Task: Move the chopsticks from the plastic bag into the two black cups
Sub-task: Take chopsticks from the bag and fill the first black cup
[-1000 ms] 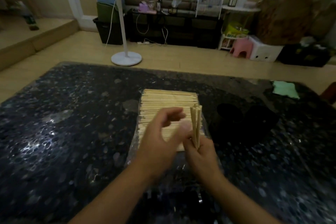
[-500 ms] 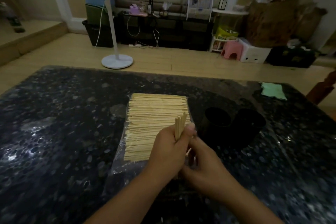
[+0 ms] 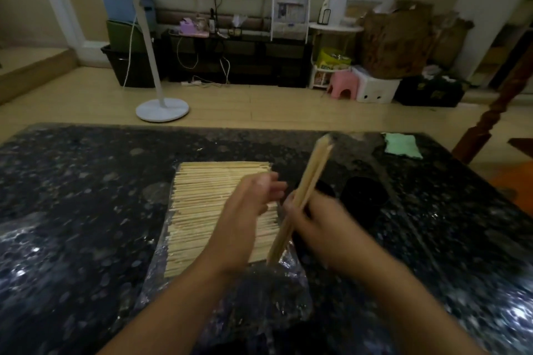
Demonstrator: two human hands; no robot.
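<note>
Right hand [image 3: 314, 219] gripping a small bundle of chopsticks [image 3: 302, 199], tilted, tips up toward the two black cups [image 3: 364, 196]. Left hand [image 3: 251, 210] loosely spread above the chopstick stack [image 3: 207, 210], holding nothing. Stack lying in the plastic bag [image 3: 230, 297], just left of the cups. Risk: loose grip letting sticks fan and slip past a rim, or knocking the near cup over, dark against the dark bench [image 3: 72, 210]. Open room right of the cups; bench edge beyond them, well apart.
</note>
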